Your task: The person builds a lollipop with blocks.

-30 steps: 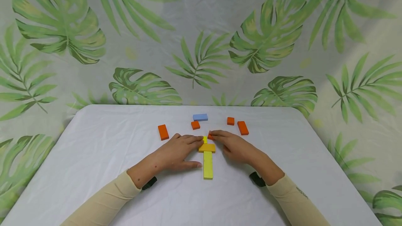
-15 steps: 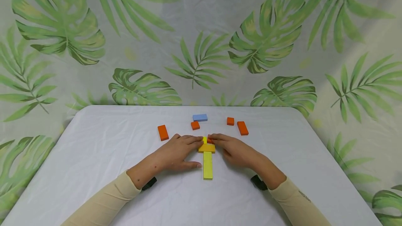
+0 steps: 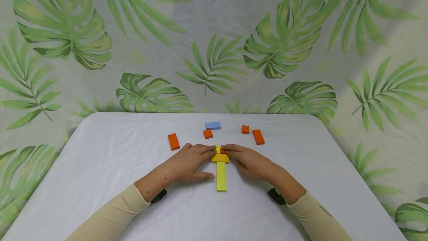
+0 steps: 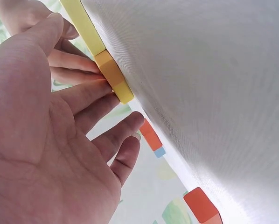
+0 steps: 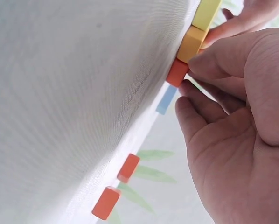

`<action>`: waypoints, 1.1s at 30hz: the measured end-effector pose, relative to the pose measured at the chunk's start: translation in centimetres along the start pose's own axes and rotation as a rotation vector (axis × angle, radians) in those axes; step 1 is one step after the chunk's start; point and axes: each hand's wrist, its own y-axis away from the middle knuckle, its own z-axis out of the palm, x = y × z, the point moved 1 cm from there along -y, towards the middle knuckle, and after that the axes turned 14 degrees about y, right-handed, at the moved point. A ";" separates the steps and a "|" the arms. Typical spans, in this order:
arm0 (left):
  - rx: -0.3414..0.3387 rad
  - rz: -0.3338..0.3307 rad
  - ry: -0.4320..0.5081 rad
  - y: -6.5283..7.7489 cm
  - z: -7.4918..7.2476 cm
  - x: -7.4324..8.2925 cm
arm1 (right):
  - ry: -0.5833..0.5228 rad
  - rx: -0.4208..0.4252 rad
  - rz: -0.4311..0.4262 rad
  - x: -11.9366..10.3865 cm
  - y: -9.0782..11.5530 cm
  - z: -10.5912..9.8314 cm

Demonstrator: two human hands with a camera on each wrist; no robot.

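Just beyond the orange block (image 3: pixel 220 158) | left hand (image 3: pixel 190 163) grip spread, touching yellow block (image 3: pixel 218 150) | right hand (image 3: pixel 252 162) grip extended, unclenched, against red block (image 5: pixel 177 73) | best press evenly, sides flush

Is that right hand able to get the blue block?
Probably yes: bare tablecloth lies between the right hand and the blue block, though the hand is touching a red block.

White-covered worktop (image 3: pixel 110 151), pale backdrop (image 3: pixel 220 18) with green leaf print behind it, blue block (image 3: pixel 213 125) near the far edge, orange-red cube (image 3: pixel 208 134) just beside it, second cube (image 3: pixel 245 129) near a red oblong block (image 3: pixel 258 137), matching oblong (image 3: pixel 173 141) farther left.
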 end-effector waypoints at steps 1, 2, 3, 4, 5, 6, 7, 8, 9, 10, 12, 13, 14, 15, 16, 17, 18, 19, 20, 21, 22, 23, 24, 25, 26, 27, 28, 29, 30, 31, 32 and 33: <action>0.000 -0.001 0.001 0.0 0.0 0.0 | -0.002 -0.004 0.001 0.0 0.0 0.0; 0.001 -0.001 0.002 0.0 0.0 0.0 | -0.004 -0.008 0.002 -0.1 0.0 -0.1; 0.001 -0.001 0.002 0.0 0.0 0.0 | -0.004 -0.011 0.003 -0.1 0.1 -0.1; 0.001 -0.001 0.004 0.0 0.0 0.0 | -0.004 -0.012 0.002 -0.1 0.1 -0.1; 0.002 -0.001 0.005 0.0 0.0 0.0 | -0.004 -0.012 0.000 -0.1 0.1 0.0; 0.002 -0.001 0.006 0.0 0.0 0.0 | -0.003 -0.011 -0.001 -0.1 0.1 0.0; 0.003 -0.001 0.006 0.0 0.1 0.0 | -0.001 -0.008 -0.004 -0.1 0.1 0.0; 0.004 -0.002 0.007 0.0 0.1 0.0 | 0.002 -0.004 -0.007 -0.1 0.1 0.0; 0.005 -0.002 0.007 0.0 0.1 -0.1 | 0.005 0.001 -0.009 -0.1 0.2 0.0; 0.006 -0.002 0.008 0.0 0.1 -0.1 | 0.008 0.005 -0.011 -0.1 0.2 0.0; 0.008 -0.002 0.010 0.1 0.1 -0.1 | 0.017 0.015 -0.016 -0.1 0.2 0.1; 0.008 -0.002 0.009 0.1 0.1 -0.1 | 0.021 0.020 -0.019 -0.1 0.3 0.1; 0.008 -0.002 0.010 0.1 0.1 -0.1 | 0.024 0.026 -0.023 -0.1 0.3 0.1; 0.008 -0.001 0.009 0.0 0.1 -0.1 | 0.026 0.031 -0.026 -0.1 0.3 0.2; 0.008 -0.001 0.008 0.0 0.1 -0.1 | 0.028 0.038 -0.030 0.0 0.3 0.2; 0.008 -0.001 0.008 0.0 0.1 -0.1 | 0.029 0.045 -0.034 0.0 0.3 0.2; 0.009 -0.001 0.008 0.0 0.1 -0.1 | 0.029 0.053 -0.039 0.0 0.3 0.2; 0.009 -0.002 0.007 0.0 0.1 -0.1 | 0.028 0.061 -0.044 0.0 0.3 0.2; 0.010 -0.002 0.007 0.0 0.1 -0.1 | 0.028 0.069 -0.050 0.0 0.4 0.2; 0.011 -0.003 0.008 0.0 0.1 -0.1 | 0.028 0.077 -0.055 0.1 0.4 0.2; 0.012 -0.003 0.009 0.0 0.1 -0.1 | 0.028 0.084 -0.061 0.1 0.4 0.2; 0.013 -0.002 0.010 0.0 0.1 -0.1 | 0.028 0.092 -0.067 0.1 0.4 0.2; 0.014 -0.002 0.010 0.0 0.1 -0.1 | 0.028 0.097 -0.071 0.1 0.4 0.3; 0.013 -0.002 0.010 0.0 0.1 -0.1 | 0.028 0.100 -0.074 0.1 0.4 0.3; 0.013 -0.001 0.009 0.0 0.1 -0.2 | 0.029 0.101 -0.076 0.1 0.4 0.2; 0.013 0.000 0.007 0.0 0.2 -0.2 | 0.028 0.102 -0.077 0.1 0.4 0.2; 0.013 0.000 0.005 0.0 0.2 -0.2 | 0.026 0.101 -0.076 0.1 0.4 0.2; 0.013 0.002 0.002 0.0 0.2 -0.2 | 0.024 0.100 -0.075 0.0 0.5 0.2; 0.013 0.002 -0.001 0.0 0.2 -0.2 | 0.023 0.097 -0.073 0.0 0.5 0.2; 0.013 0.003 -0.004 0.0 0.2 -0.2 | 0.022 0.095 -0.072 0.0 0.5 0.2; 0.013 0.004 -0.006 0.0 0.2 -0.2 | 0.022 0.093 -0.071 0.0 0.5 0.2; 0.014 0.006 -0.009 0.0 0.2 -0.2 | 0.022 0.093 -0.070 -0.1 0.5 0.2</action>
